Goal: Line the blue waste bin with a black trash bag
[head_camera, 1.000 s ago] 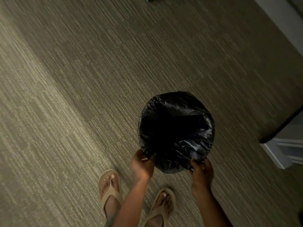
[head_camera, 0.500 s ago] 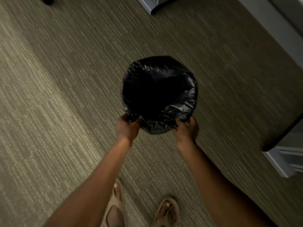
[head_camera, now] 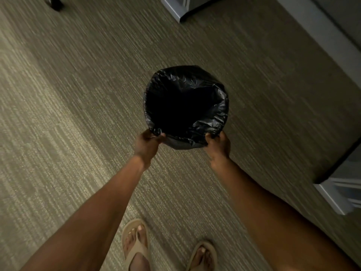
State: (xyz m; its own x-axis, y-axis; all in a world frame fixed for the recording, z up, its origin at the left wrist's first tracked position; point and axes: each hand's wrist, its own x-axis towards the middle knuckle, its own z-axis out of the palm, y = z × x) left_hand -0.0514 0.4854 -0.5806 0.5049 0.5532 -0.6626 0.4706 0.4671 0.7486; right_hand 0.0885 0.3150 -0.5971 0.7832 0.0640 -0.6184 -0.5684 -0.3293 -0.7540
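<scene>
A round waste bin stands on the carpet ahead of me, wrapped all over in a shiny black trash bag (head_camera: 211,102); none of the bin's blue shows. The bag's mouth is spread wide over the rim and its inside is dark. My left hand (head_camera: 146,144) grips the bagged rim at the near left. My right hand (head_camera: 217,144) grips the rim at the near right. Both arms are stretched out in front of me.
Striped grey-green carpet (head_camera: 78,114) covers the floor. A pale furniture base (head_camera: 175,8) stands at the top, another (head_camera: 336,194) at the right edge, and a light baseboard (head_camera: 322,36) runs along the upper right. My sandalled feet (head_camera: 136,243) are below.
My arms have stretched forward, so the lined bin has moved away from my feet and body. Both hands keep their grip on the near rim. The camera view has shifted.
</scene>
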